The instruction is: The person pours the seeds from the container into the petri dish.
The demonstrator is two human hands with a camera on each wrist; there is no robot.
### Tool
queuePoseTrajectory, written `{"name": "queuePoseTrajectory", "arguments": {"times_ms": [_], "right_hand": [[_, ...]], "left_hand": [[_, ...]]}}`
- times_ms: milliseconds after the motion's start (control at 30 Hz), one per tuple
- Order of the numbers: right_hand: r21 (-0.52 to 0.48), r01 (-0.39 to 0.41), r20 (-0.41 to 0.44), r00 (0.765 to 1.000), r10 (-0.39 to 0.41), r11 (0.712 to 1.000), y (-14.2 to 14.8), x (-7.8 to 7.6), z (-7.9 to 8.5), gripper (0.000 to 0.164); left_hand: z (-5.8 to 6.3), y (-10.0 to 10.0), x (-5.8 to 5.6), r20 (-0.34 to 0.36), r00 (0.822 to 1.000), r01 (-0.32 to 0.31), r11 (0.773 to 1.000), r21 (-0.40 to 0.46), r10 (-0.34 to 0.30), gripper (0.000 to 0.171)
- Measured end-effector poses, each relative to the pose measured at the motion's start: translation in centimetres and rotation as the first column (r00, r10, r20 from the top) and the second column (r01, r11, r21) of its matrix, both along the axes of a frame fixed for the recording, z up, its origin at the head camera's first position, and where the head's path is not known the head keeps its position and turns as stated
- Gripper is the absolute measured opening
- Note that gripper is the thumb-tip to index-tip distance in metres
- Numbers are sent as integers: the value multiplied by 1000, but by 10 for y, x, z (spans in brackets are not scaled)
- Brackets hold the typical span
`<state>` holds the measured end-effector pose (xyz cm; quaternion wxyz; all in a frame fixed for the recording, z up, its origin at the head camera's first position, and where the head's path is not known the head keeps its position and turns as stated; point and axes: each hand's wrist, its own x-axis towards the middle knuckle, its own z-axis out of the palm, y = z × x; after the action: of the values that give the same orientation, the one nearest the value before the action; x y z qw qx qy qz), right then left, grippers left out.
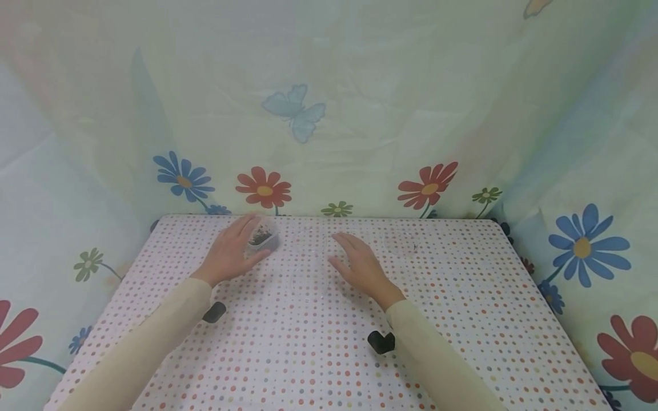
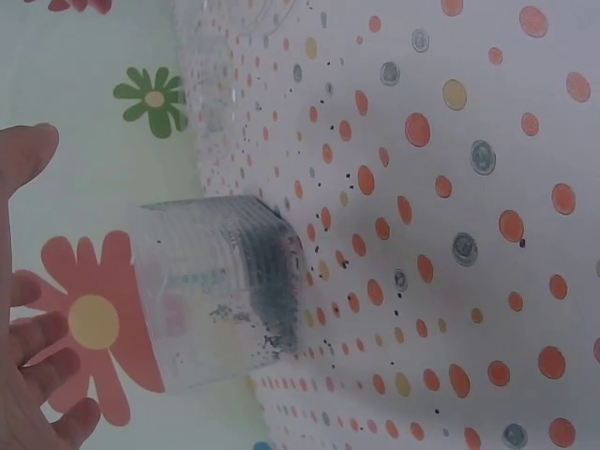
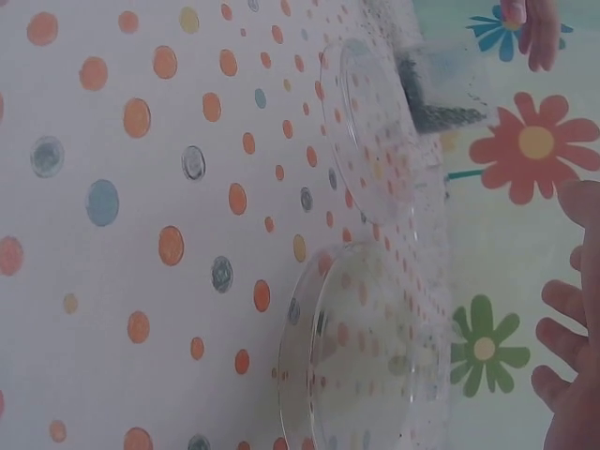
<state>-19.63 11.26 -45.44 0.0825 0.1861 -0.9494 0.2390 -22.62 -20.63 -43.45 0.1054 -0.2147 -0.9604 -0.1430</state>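
A clear plastic tub (image 1: 268, 245) with dark grains inside stands near the table's back edge, left of centre. Close beside it, my left hand (image 1: 229, 251) has its fingers extended; the left wrist view shows a gap between the fingers (image 2: 49, 375) and the tub (image 2: 216, 291). To the right, my right hand (image 1: 360, 265) hovers over the table with loose, spread fingers and holds nothing. Two shallow, clear round dishes, a nearer dish (image 3: 361, 347) and a farther dish (image 3: 370, 136), lie on the cloth in the right wrist view. In the head view they barely show against the dots.
A dotted cloth (image 1: 288, 365) covers the table, and dark specks (image 2: 349, 178) are scattered near the tub. Behind the table hangs a flowered curtain (image 1: 360, 142), continuing along both sides. Black wrist pieces show under the left sleeve (image 1: 149, 337) and beside the right sleeve (image 1: 437, 354).
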Motion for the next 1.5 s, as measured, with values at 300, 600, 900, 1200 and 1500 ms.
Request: {"name": "queuePoseTrajectory", "arguments": {"times_ms": [300, 600, 900, 1200, 1500], "right_hand": [[-26, -28, 16, 999, 28, 999, -3, -6, -5, 54], [-39, -30, 31, 999, 32, 999, -6, -11, -6, 55], [-52, -7, 69, 998, 10, 999, -9, -15, -11, 53], [-63, 1, 118, 993, 6, 998, -14, -20, -14, 53], [-54, -10, 99, 995, 16, 998, -16, -28, -18, 53]], "left_hand": [[-5, -3, -4, 51, 998, -33, 999, 30, 31, 86], [-8, -5, -7, 89, 994, -70, 997, 35, 67, 90], [-11, -6, -10, 128, 989, -84, 996, 28, 80, 91], [-14, -7, -15, 155, 984, -90, 996, 17, 87, 89], [-14, -8, -19, 179, 980, -84, 996, -14, 85, 90]]}}
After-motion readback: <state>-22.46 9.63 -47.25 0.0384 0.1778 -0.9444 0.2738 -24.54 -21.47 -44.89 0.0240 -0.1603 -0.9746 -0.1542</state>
